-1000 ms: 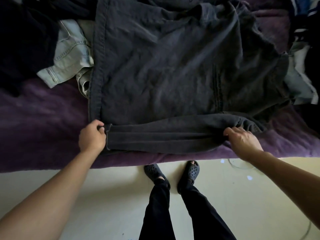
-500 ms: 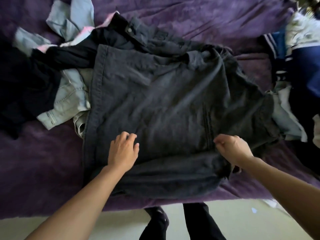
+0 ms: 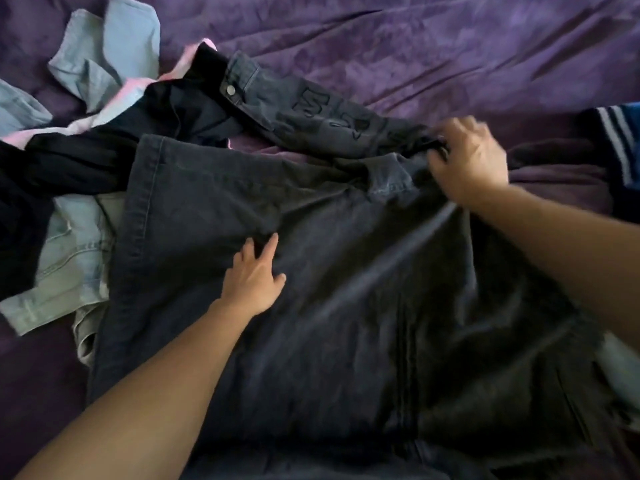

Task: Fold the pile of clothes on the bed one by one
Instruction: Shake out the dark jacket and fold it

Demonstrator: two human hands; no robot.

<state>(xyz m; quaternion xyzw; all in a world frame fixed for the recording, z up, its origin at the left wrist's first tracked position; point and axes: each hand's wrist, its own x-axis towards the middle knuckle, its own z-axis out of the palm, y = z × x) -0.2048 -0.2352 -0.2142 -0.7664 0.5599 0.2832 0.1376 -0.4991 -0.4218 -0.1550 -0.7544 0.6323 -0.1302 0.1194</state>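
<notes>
1. Nearest the camera, a dark grey denim jacket [image 3: 346, 306] lies spread flat on the bed [image 3: 450, 46]. It covers most of the near and middle part of the purple cover, and its hem band runs along its left side.
2. The left hand [image 3: 254, 275] rests palm down on the jacket's left-centre panel. Its grip is spread, with straight fingers [image 3: 273, 244] pressing on the cloth and closing on nothing.
3. Farther off and to the right, the right hand [image 3: 467, 161] is blurred. Its grip is curled round a bunch of the jacket's fabric at the top edge, just beside the collar [image 3: 391, 178]. A taut crease runs from there down toward the middle of the jacket.
4. From that hand, the jacket's sleeve [image 3: 329, 116] stretches away to the left. It bears raised dark lettering too unclear to read, and it ends in a cuff with a metal button [image 3: 230, 89].
5. To the left of the jacket lies the rest of the pile. A light blue denim garment [image 3: 65, 258] is partly tucked under the jacket's edge, with a black garment [image 3: 79, 157] across it. Beyond these are a pink-edged piece [image 3: 114, 105] and a pale blue garment [image 3: 107, 53].
6. At the right edge, a navy garment with white stripes [image 3: 620, 143] lies on the cover.
</notes>
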